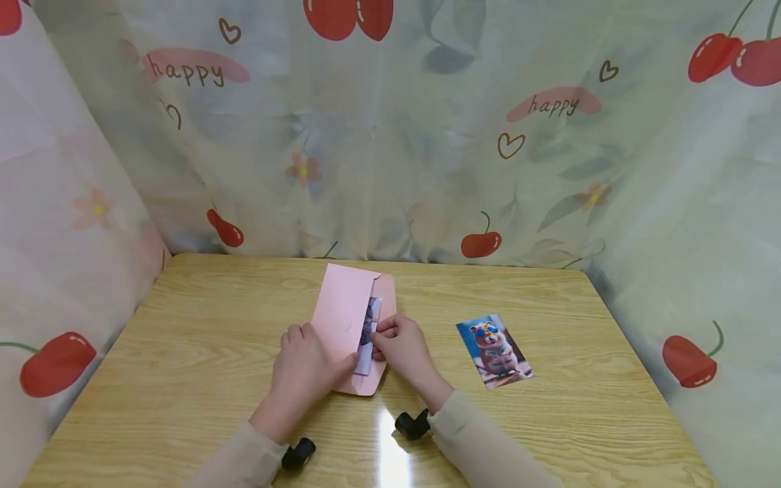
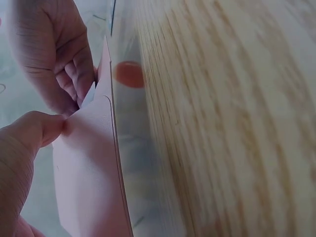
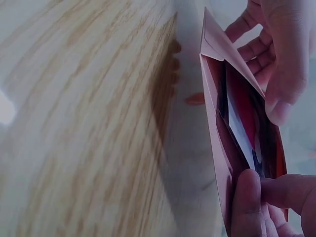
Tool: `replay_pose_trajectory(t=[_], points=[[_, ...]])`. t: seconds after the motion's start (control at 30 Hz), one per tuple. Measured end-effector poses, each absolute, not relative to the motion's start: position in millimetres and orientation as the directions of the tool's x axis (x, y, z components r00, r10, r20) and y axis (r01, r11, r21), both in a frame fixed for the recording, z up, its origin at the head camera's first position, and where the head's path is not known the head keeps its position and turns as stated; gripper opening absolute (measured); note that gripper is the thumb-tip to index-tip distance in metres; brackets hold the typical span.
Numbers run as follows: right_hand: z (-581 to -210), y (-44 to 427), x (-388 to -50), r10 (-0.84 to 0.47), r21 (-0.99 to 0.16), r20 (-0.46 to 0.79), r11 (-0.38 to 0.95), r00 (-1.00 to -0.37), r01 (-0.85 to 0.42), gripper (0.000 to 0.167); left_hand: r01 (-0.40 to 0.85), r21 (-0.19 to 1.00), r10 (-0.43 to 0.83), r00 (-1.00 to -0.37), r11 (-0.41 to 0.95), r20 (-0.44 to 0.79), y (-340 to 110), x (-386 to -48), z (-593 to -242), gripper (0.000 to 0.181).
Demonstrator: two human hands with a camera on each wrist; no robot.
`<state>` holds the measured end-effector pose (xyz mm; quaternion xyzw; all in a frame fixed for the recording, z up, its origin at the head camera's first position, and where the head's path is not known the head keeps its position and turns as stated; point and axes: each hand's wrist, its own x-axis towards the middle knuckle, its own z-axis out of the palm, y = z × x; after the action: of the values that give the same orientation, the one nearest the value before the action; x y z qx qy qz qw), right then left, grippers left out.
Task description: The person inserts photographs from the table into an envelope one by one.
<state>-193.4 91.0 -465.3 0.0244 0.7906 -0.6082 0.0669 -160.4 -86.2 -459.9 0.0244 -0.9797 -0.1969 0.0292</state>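
We note a pink envelope (image 1: 340, 315) over the middle of the surface (image 1: 183, 379), flap spread to the right and mouth gaping. Inside sits at least one printed picture (image 1: 373, 310), partly showing at the mouth; we cannot tell how many. Left hand (image 1: 302, 366): grip closed on the envelope, thumb at the mouth's edge. Right hand (image 1: 405, 349): grip pinched together on the printed picture. To the right, we record an animal photo (image 1: 500, 352) lying flat, well apart from the envelope.
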Motion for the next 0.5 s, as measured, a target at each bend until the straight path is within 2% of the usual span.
replay_pose_trajectory(t=[0.5], points=[[-472.5,82.3,-196.6,-0.047,-0.959,-0.143,0.254,-0.989,0.127,0.011,0.004,0.393,-0.044,-0.993,0.919,0.112,-83.8,-158.8,-462.7,0.093]])
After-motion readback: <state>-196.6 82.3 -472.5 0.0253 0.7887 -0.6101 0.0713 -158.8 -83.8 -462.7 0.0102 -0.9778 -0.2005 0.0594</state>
